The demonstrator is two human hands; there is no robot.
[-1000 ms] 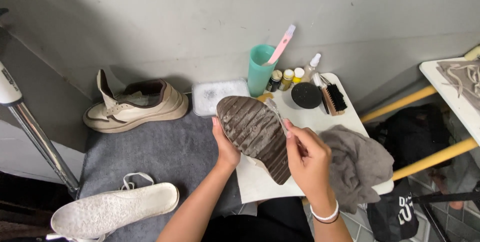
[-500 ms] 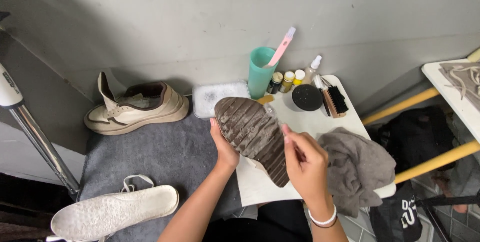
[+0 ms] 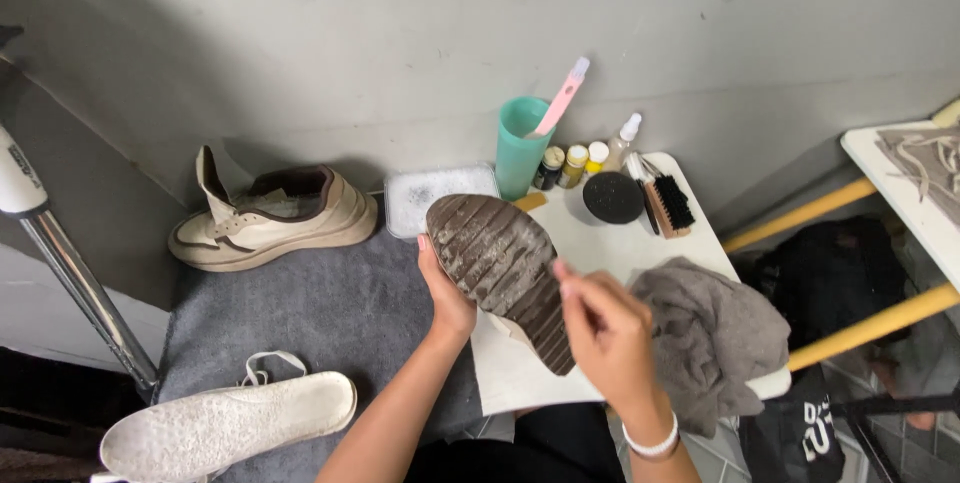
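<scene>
Shoe [image 3: 500, 263], ridged sole up, is sitting at center; left hand [image 3: 447, 295] is gripping its nine o'clock edge, right hand [image 3: 607, 335] is curling fingers together at its five o'clock end; whether it pinches anything, I cannot tell

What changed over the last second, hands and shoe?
The right hand slid down along the ridged sole of the upturned shoe, from the middle toward the lower end, fingers pinched; any tool in them is hidden. The left hand keeps holding the shoe's edge. The other shoe, insole, teal cup, brush and grey cloth have not moved.
</scene>
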